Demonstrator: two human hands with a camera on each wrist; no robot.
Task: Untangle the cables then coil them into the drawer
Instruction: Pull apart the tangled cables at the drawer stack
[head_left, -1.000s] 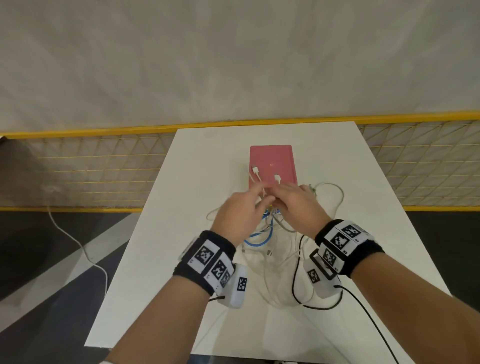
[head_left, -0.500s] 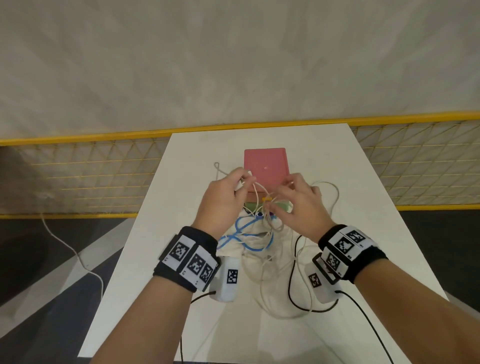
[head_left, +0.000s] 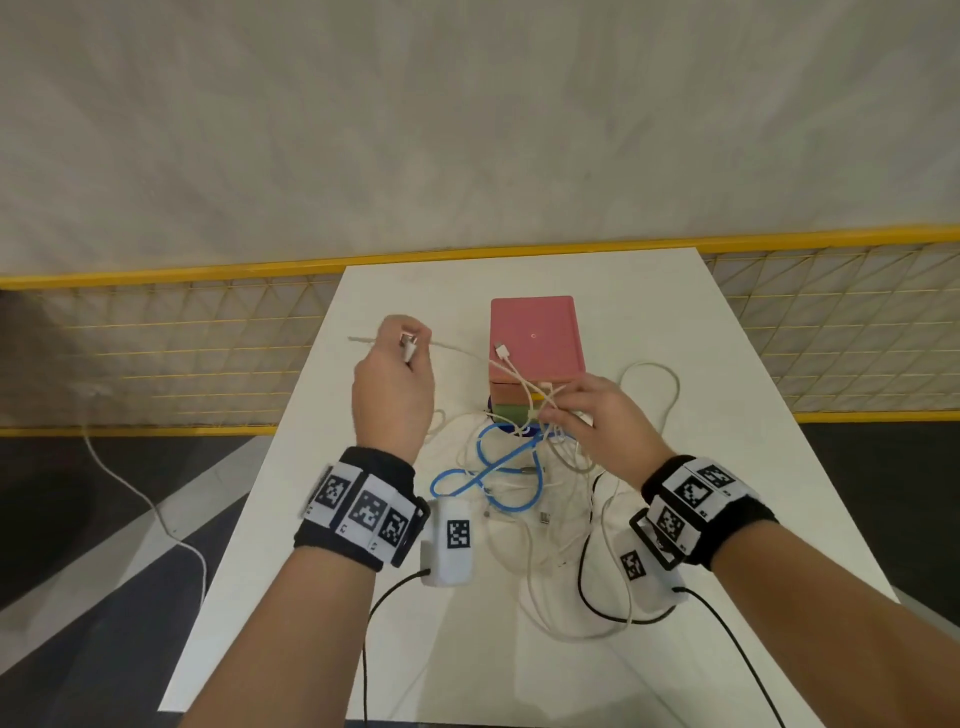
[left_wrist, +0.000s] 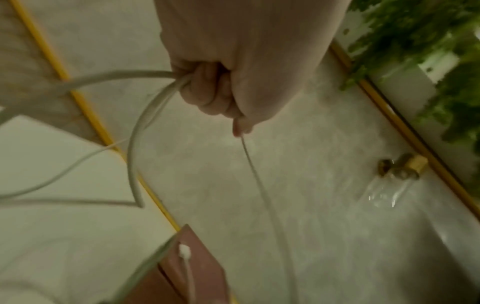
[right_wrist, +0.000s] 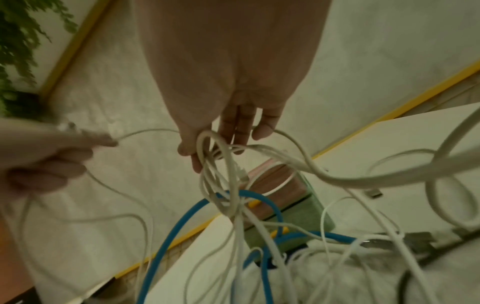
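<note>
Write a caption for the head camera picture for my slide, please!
Left hand pulls a white cable away from the tangle the right hand pinches beside the pink box.

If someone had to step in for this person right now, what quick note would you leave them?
Left hand: raised left of the drawer box, gripping a white cable near its plug, pulled out from the knot.
Right hand: fingers pinch the knot of white cables in front of the drawer box.
Blue cable and more white loops lie tangled on the table. One white plug rests on the box top.
Done: one cable partly drawn free.
Left: finish untangling, coil each cable, put them in a drawer; none visibly open.
</note>
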